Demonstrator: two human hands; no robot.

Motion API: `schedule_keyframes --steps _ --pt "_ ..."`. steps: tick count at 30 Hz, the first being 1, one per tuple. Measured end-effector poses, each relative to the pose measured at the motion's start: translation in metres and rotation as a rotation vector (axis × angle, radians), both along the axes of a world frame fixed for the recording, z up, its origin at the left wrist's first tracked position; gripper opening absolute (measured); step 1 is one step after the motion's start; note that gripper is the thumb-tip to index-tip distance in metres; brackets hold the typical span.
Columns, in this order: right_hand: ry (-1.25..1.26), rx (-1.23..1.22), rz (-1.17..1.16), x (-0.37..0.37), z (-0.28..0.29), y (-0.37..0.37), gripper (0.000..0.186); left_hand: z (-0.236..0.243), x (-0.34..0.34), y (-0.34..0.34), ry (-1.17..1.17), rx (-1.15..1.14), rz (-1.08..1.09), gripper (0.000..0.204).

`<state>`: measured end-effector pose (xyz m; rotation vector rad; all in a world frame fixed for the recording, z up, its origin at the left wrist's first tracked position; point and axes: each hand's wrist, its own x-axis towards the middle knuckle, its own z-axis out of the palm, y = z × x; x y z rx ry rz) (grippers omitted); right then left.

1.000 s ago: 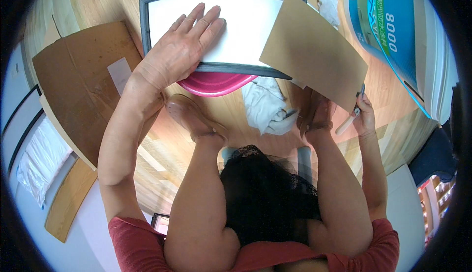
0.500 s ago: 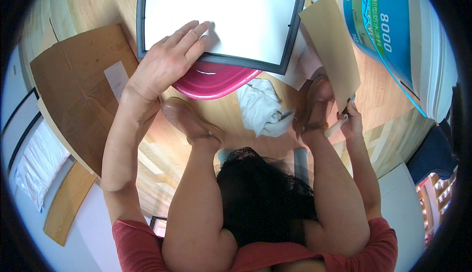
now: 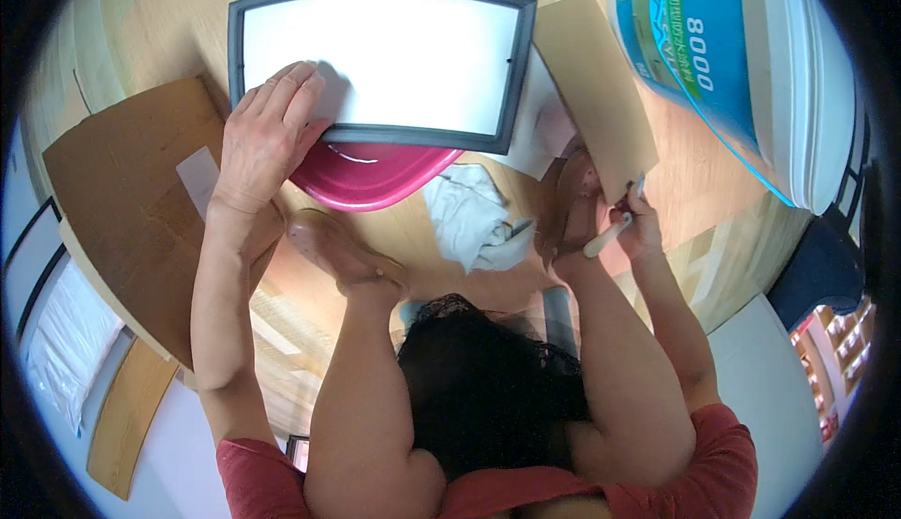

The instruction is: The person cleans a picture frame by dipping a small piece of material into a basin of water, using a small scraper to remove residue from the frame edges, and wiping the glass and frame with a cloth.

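Observation:
A white panel in a black frame [image 3: 375, 59] lies across a magenta plastic basin [image 3: 371, 179]. My left hand [image 3: 267, 134] rests on the panel's lower left, its fingers extended on the white surface and the thumb by the frame's near edge. Low on the right, my right hand [image 3: 640, 226] is closed around a tool with a pale, slim handle [image 3: 608, 236]; its working end is mostly hidden. Those fingers are at the lower corner of a tan board [image 3: 601, 87]. I cannot tell whether they grip the board too.
A crumpled white cloth [image 3: 477, 219] lies on the wood floor between my feet. To the left stands a brown cardboard piece [image 3: 131, 200]. A large blue and white bucket [image 3: 713, 59] stands at the far right. White sheet material [image 3: 526, 125] lies beside the tan board.
The whole view has shifted, with most things now further left. My left hand has slid left along the panel, and its fingers are more drawn in. The right hand stays by the board's corner.

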<state>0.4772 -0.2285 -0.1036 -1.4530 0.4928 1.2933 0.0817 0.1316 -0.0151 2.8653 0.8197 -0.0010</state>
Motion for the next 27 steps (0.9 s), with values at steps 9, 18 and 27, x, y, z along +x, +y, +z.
schedule_keyframes --steps 9,18,27 --pt "-0.005 -0.069 0.037 -0.009 0.008 0.028 0.018 0.001 0.01 0.0 0.032 -0.105 -0.032 0.05" --pt "-0.126 -0.142 0.01 0.022 -0.003 0.047 0.018 -0.003 0.013 -0.003 0.064 -0.113 -0.04 0.044" --pt "-0.162 -0.253 0.073 0.026 -0.01 0.057 0.02 -0.005 0.01 -0.003 0.038 -0.132 -0.077 0.041"
